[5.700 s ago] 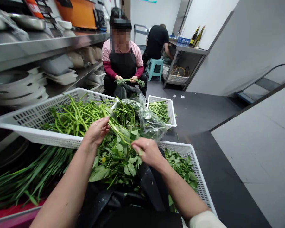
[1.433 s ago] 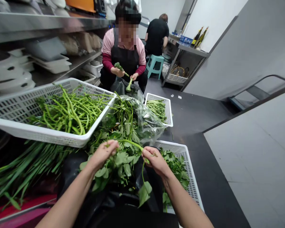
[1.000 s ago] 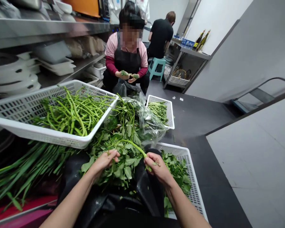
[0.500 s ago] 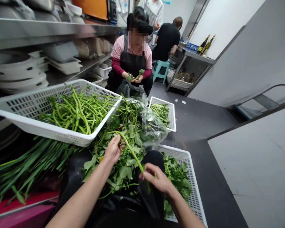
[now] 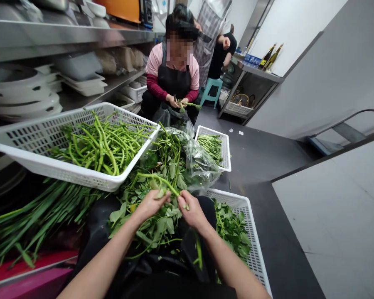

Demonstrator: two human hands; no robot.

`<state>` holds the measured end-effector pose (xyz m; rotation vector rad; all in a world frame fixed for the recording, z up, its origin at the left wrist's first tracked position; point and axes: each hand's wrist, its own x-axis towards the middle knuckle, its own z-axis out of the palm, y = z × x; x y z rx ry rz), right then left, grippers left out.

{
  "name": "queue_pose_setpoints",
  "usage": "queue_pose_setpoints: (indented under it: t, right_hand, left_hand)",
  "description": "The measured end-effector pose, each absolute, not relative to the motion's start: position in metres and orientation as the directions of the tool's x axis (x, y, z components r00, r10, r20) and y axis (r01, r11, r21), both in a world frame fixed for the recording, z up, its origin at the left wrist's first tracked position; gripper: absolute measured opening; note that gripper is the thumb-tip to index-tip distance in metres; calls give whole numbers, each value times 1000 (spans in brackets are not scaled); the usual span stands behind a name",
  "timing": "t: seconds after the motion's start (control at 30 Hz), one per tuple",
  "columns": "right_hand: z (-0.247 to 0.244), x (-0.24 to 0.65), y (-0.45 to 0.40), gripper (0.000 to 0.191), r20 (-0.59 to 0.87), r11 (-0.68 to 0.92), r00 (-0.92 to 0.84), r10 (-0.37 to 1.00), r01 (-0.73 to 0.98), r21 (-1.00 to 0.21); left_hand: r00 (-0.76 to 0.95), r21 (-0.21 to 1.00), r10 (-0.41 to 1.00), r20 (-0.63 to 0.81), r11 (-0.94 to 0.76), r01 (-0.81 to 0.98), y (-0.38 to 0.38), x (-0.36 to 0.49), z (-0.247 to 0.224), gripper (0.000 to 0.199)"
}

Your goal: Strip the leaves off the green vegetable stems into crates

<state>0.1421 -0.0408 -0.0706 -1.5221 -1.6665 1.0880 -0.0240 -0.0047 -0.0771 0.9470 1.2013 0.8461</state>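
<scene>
My right hand (image 5: 191, 211) grips a long green vegetable stem (image 5: 166, 182) near its lower end, fingers closed. The stem's thin end bends away to the left. Beside it, my left hand (image 5: 152, 204) is closed in a pinch at a small leaf (image 5: 160, 192), blurred by motion. Both hands are over a heap of leafy green stems (image 5: 165, 226) between my knees. Below my right wrist hangs another piece of stem (image 5: 198, 251). A white basket of bare stems (image 5: 120, 179) stands to the left, and a white basket of leaves (image 5: 258, 253) to the right.
Long green leaves (image 5: 50, 209) lie at lower left. Ahead are a clear plastic bag (image 5: 205, 168) and a small white basket (image 5: 227, 153) of stems. A co-worker (image 5: 174, 79) handles greens opposite. Steel shelving (image 5: 65, 39) runs along the left; a trolley (image 5: 336, 141) stands right.
My right hand has moved up the stem, towards my left hand. The left has dropped slightly and now pinches a leaf. A standing person behind the co-worker has moved right.
</scene>
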Motion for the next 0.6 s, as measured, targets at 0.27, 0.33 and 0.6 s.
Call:
queue_pose_setpoints:
  t: [0.27, 0.33, 0.6]
  right_hand:
    - [-70, 146, -51, 13, -96, 16, -164, 982, 572, -820]
    - [-69, 142, -49, 12, -105, 46, -206, 973, 615, -787]
    - [-81, 116, -41, 23, 249, 460, -392, 886, 669, -584]
  left_hand:
    - [140, 880, 931, -338, 365, -302, -8, -40, -74, 38]
    - [40, 933, 957, -286, 288, -215, -10, -33, -66, 33]
    - [165, 817, 881, -443, 472, -332, -15, -19, -84, 32]
